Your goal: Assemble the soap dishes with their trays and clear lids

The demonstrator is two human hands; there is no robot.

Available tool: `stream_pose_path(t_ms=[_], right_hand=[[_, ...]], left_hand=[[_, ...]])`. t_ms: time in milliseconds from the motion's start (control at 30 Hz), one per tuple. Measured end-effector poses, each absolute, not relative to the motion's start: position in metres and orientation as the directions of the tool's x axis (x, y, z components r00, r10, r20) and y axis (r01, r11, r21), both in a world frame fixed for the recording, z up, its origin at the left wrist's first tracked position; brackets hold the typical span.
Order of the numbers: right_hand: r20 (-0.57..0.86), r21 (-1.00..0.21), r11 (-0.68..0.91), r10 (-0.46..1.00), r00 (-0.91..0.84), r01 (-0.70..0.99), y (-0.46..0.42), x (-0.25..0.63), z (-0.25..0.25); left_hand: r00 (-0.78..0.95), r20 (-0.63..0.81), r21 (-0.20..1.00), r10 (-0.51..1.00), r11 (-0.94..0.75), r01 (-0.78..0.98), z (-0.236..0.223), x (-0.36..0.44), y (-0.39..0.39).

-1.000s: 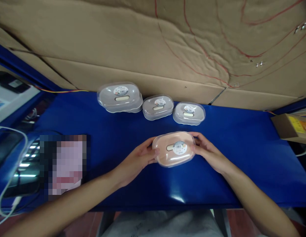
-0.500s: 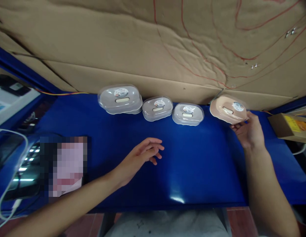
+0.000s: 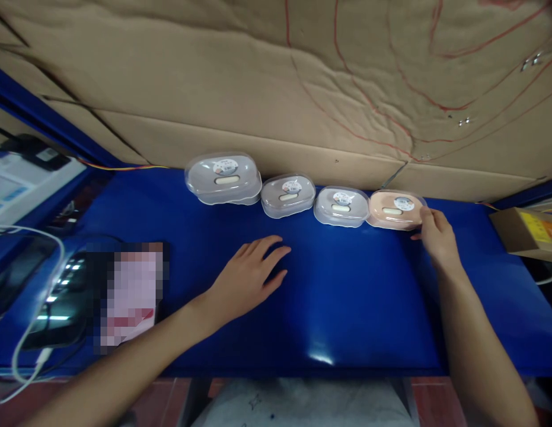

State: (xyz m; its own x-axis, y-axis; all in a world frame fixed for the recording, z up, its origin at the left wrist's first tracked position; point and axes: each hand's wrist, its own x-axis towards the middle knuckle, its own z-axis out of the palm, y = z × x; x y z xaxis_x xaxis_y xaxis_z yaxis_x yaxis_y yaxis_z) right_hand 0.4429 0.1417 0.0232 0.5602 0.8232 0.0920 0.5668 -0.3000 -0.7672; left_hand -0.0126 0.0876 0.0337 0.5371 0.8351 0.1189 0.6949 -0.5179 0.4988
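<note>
Three grey plastic boxes with clear lids and round labels stand in a row at the back: the left box [image 3: 225, 178], the middle box [image 3: 288, 196] and the right box [image 3: 341, 207]. Close beside the last of them sits a peach-coloured lidded plastic box [image 3: 391, 219]. My right hand [image 3: 439, 237] grips this box by its right end, and part of the fingers is hidden. Palm down over the blue table, my left hand [image 3: 253, 273] is open with its fingers apart and holds nothing. It is in front of the middle grey box.
A brown paper-covered board [image 3: 213, 89] with red lines rises behind the row. On the left are a blurred-out pink item [image 3: 136, 284], a dark glossy device [image 3: 57, 308] and a white cable [image 3: 18, 350]. A cardboard box [image 3: 520, 234] stands at the right on the blue table [image 3: 347, 308].
My right hand has moved the peach box left and lowered it from a tilted pose to beside the right grey box. My left hand has turned palm down and spread its fingers.
</note>
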Motion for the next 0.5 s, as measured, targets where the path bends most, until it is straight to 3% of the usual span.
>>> stream_pose_path(t_ms=[200, 367, 433, 500], right_hand=[[0.269, -0.526, -0.231, 0.868, 0.418, 0.818, 0.134, 0.440, 0.026], [0.471, -0.408, -0.121, 0.821, 0.322, 0.905, 0.132, 0.419, 0.029], [0.523, -0.347, 0.019, 0.833, 0.177, 0.938, 0.132, 0.397, 0.034], [0.513, -0.263, 0.240, 0.855, -0.075, 0.934, 0.135, 0.367, 0.043]], left_hand=[[0.663, 0.209, 0.200, 0.719, -0.695, 0.691, 0.026, -0.011, 0.083], [0.685, 0.230, 0.169, 0.691, -0.722, 0.671, 0.028, -0.011, 0.081], [0.688, 0.234, 0.181, 0.687, -0.726, 0.663, 0.029, -0.009, 0.082], [0.685, 0.238, 0.198, 0.688, -0.725, 0.660, 0.029, -0.009, 0.083]])
